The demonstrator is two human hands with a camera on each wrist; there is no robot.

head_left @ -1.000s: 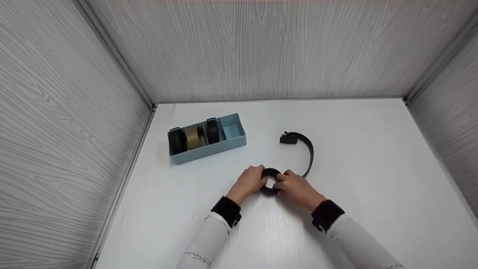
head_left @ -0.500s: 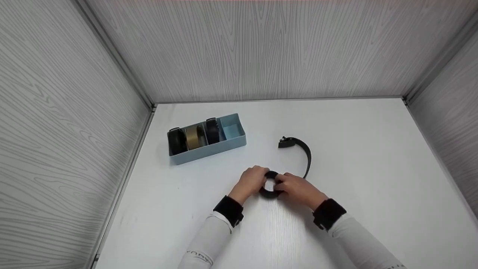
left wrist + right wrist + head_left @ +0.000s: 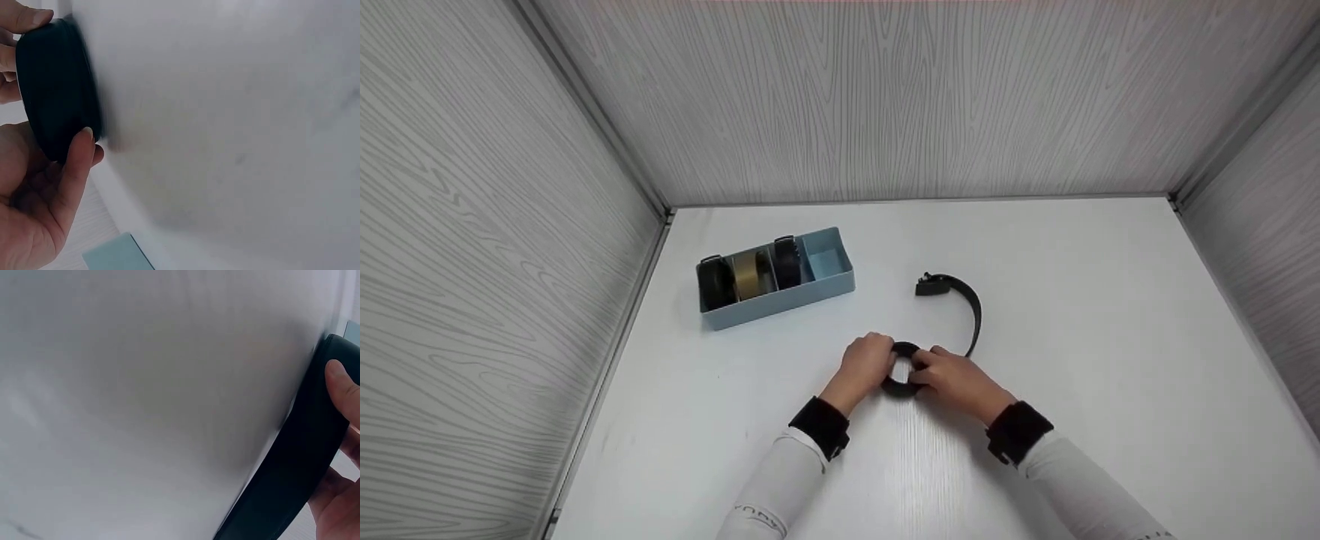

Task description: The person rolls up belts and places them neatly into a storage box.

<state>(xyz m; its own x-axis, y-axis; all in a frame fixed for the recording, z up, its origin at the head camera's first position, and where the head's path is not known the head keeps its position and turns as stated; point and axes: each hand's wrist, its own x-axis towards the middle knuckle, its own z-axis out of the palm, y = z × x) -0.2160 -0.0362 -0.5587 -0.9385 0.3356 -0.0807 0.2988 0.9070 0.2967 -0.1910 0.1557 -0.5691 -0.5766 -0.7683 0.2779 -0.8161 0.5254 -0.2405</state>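
Note:
A black belt (image 3: 901,389) lies partly rolled into a ring standing on edge on the white table. Its loose length (image 3: 977,319) curves away to the right and back, ending at the buckle (image 3: 932,287). My left hand (image 3: 867,364) grips the coil's left side, and my right hand (image 3: 956,381) pinches its right side with fingers inside the ring. In the left wrist view, left-hand fingers (image 3: 76,180) press along the dark strap (image 3: 56,90). The right wrist view has the right thumb (image 3: 340,385) on the outside of the strap (image 3: 301,461).
Back left of the hands stands a blue divided box (image 3: 780,304). It holds a black rolled belt (image 3: 715,285), a tan one (image 3: 748,277) and another dark one (image 3: 787,264), while its right-hand compartment (image 3: 826,259) is bare. Grey wood-patterned walls (image 3: 885,105) enclose the table.
The buckle end has drawn slightly left and toward the hands, and the loose length's curve has shifted left. The coil sits a touch nearer the person. Both hands keep their hold.

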